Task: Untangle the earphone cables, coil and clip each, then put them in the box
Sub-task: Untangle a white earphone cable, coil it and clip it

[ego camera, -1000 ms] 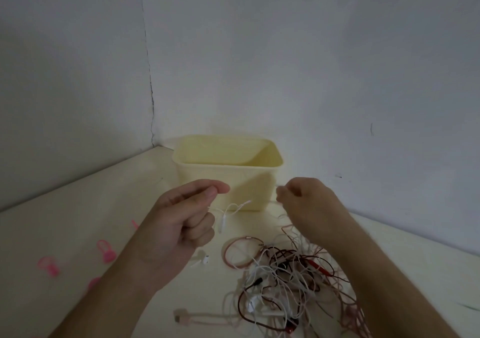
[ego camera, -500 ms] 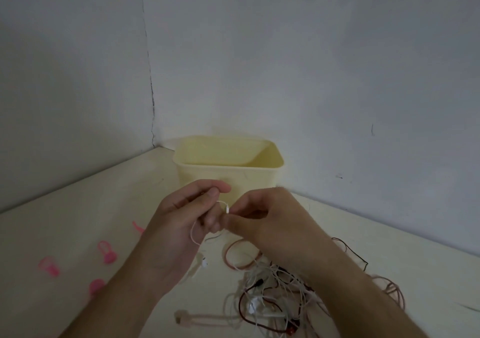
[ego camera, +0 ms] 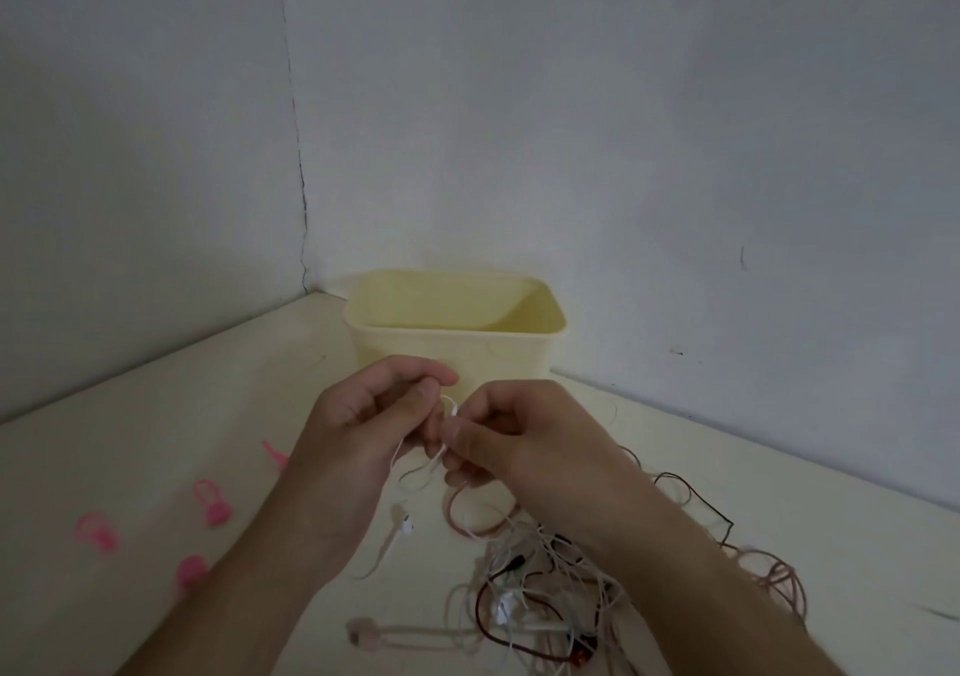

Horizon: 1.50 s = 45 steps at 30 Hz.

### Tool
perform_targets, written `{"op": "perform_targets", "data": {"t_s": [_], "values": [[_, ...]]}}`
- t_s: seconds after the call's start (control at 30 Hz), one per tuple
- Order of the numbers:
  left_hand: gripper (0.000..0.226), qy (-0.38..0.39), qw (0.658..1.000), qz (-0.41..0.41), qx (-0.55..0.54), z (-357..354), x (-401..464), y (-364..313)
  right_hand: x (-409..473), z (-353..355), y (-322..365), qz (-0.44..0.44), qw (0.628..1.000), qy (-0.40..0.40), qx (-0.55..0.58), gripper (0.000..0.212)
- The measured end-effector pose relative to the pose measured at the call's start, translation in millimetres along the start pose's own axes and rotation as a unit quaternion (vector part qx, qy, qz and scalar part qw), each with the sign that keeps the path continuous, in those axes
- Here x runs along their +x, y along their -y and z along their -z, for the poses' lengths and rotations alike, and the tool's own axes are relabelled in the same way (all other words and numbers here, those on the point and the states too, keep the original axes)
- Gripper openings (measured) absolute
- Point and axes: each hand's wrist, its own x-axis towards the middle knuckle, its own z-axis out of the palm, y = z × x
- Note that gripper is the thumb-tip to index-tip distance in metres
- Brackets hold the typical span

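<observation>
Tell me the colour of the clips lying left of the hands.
Pink clips, clearest in the head view.

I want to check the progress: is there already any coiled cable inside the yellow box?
No. The yellow box shows only bare inner walls, while both hands, left hand and right hand, pinch a white cable in front of it.

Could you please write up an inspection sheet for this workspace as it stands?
Surface: cream table, set in a wall corner.
Job's things: yellow box upright, open; pink clips lie left.
Clutter: nothing seen.
Hands: left hand and right hand, raised before the box, both pinch the white cable.
Cables: tangled pile of white, red and pinkish leads under the right forearm.
Surroundings: grey walls, cracked corner seam.
</observation>
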Motion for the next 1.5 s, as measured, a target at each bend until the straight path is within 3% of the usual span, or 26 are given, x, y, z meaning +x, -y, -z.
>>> {"op": "perform_targets", "data": {"t_s": [0.17,0.4,0.5,0.6,0.77,0.87,0.93,1.03,1.1,1.2,1.33,1.4,1.47,1.5], "values": [[0.016,0.018,1.000,0.001,-0.010,1.4,-0.3,-0.9,1.3,4.6,-1.5,0.011,0.999,-0.029,-0.021,0.008],[0.022,-0.014,0.999,0.015,0.033,-2.4,0.5,5.9,1.1,10.6,0.0,-0.006,0.987,-0.035,0.154,0.010],[0.018,-0.017,0.999,-0.006,0.052,-5.5,-2.5,3.8,0.6,4.9,-2.3,-0.029,0.997,-0.014,0.070,0.027],[0.013,-0.017,0.998,-0.023,0.052,-5.3,-2.5,1.3,2.0,2.8,-5.5,0.005,1.000,-0.024,-0.010,0.010],[0.016,-0.058,0.994,-0.033,0.088,-2.7,-0.2,0.9,2.2,14.5,-0.3,0.036,0.997,-0.058,-0.035,0.013],[0.033,0.075,0.994,0.014,0.075,-3.9,-3.4,-0.7,-1.3,15.9,4.6,0.050,0.997,-0.049,-0.025,0.021],[0.024,0.129,0.988,0.031,0.082,-5.5,-5.7,0.7,-2.1,14.6,6.1,0.047,0.998,-0.036,-0.011,0.024],[0.020,0.048,0.991,0.042,0.114,-2.0,-1.0,7.4,0.6,21.6,3.4,0.051,0.995,-0.078,-0.030,0.023],[0.023,0.003,0.998,0.052,0.045,2.1,3.3,8.2,1.7,31.8,2.3,0.057,0.990,-0.119,-0.042,0.018],[0.028,-0.005,0.994,0.057,-0.090,3.7,7.1,2.6,0.3,42.1,3.2,0.059,0.988,-0.131,-0.053,0.015],[0.035,0.022,0.978,0.089,-0.190,-1.1,3.3,-0.1,1.0,48.6,2.5,0.085,0.952,-0.207,-0.209,0.030],[0.035,0.045,0.983,0.076,-0.161,-0.3,2.1,-1.8,1.2,53.4,2.5,0.075,0.962,-0.225,-0.134,0.026],[0.032,0.060,0.990,0.065,-0.109,1.6,1.6,-2.8,1.0,55.2,4.5,0.056,0.976,-0.196,0.082,0.015],[0.030,0.068,0.991,0.065,-0.095,2.3,1.0,-2.8,0.9,53.4,7.1,0.048,0.965,-0.161,0.200,0.012]]}}
